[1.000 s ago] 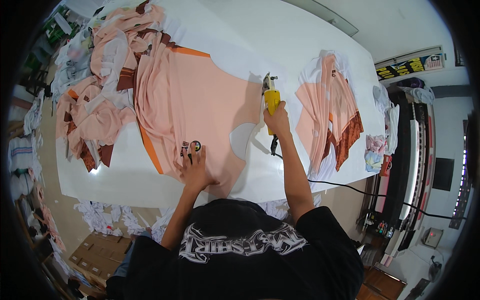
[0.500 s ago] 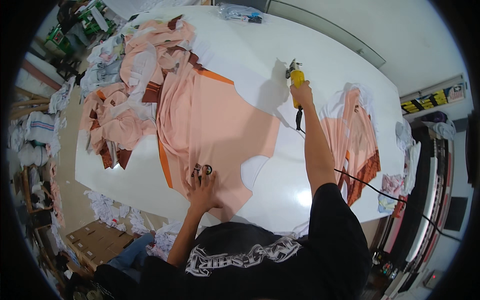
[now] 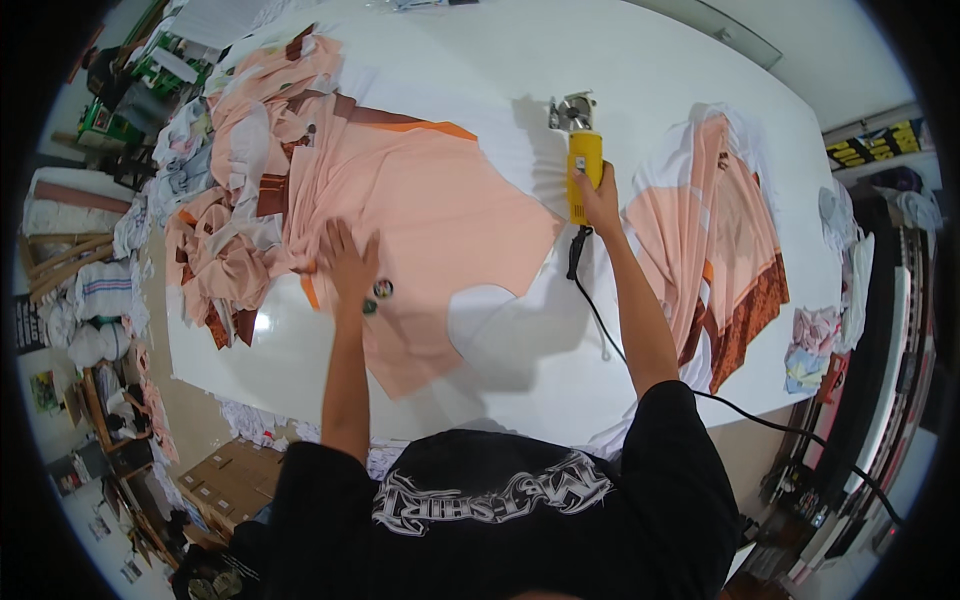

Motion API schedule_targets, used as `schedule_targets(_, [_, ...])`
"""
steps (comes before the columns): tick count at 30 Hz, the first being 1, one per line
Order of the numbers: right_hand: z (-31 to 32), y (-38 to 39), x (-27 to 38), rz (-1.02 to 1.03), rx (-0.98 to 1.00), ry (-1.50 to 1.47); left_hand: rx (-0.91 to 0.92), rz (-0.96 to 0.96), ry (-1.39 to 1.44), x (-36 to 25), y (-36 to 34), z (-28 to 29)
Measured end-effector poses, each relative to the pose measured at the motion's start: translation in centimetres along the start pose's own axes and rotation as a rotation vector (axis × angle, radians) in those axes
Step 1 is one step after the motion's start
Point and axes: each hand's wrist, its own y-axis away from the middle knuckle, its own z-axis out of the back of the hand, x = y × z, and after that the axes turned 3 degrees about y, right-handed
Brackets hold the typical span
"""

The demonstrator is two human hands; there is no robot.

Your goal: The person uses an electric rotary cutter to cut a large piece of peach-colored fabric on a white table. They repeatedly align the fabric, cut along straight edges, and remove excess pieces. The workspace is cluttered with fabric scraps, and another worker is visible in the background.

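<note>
A large peach fabric piece [image 3: 440, 210] with orange edging and a small round emblem lies on the white table. My left hand [image 3: 350, 262] rests flat on it with fingers spread, just left of the emblem. My right hand [image 3: 602, 198] grips a yellow electric cloth cutter [image 3: 584, 152] by its body. The cutter's metal head points to the far side, and its black cord [image 3: 600, 318] trails toward the right. This tool is right of the fabric's pointed edge, apart from it. How high it is above the table I cannot tell.
Crumpled peach, white and brown cloth [image 3: 225, 225] is heaped at the table's left. Draped peach and brown fabric [image 3: 740, 215] lies on the right. A cardboard box [image 3: 235, 475] stands below the near left edge. At the far left, a person [image 3: 110, 80] is beside green machines.
My left hand has slid away from me and leftward across the fabric. The fabric's near edge has shifted leftward and away from me. My right hand still holds the cutter, now slightly nearer.
</note>
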Motion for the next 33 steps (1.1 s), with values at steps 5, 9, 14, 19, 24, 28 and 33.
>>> schedule_targets(5, [5.5,9.0,-2.5,0.070,-0.164,-0.014,0.193,-0.259,0.136,-2.0,-11.6,-1.9])
schedule_targets(9, [10.6,18.3,-2.3,-0.056,-0.204,0.173,0.290,-0.396,0.158,-9.6,-8.4,0.2])
schedule_targets(14, [9.7,30.5,3.9,-0.150,-0.054,0.391,0.150,-0.621,0.148,-2.6,2.9,2.3])
schedule_targets(19, [7.5,39.7,5.5,-0.121,0.202,0.572,0.190,-0.510,0.079,2.1,12.1,6.1])
schedule_targets(24, [5.1,45.4,7.3,-0.284,0.350,0.659,0.149,-0.444,0.057,3.0,16.4,6.8])
schedule_targets(28, [2.3,46.1,6.9,-0.227,0.272,0.683,0.143,-0.411,0.074,3.3,17.5,6.8])
schedule_targets(33, [-0.5,43.8,6.0,-0.170,0.177,0.661,0.169,-0.383,0.084,4.2,18.2,7.8])
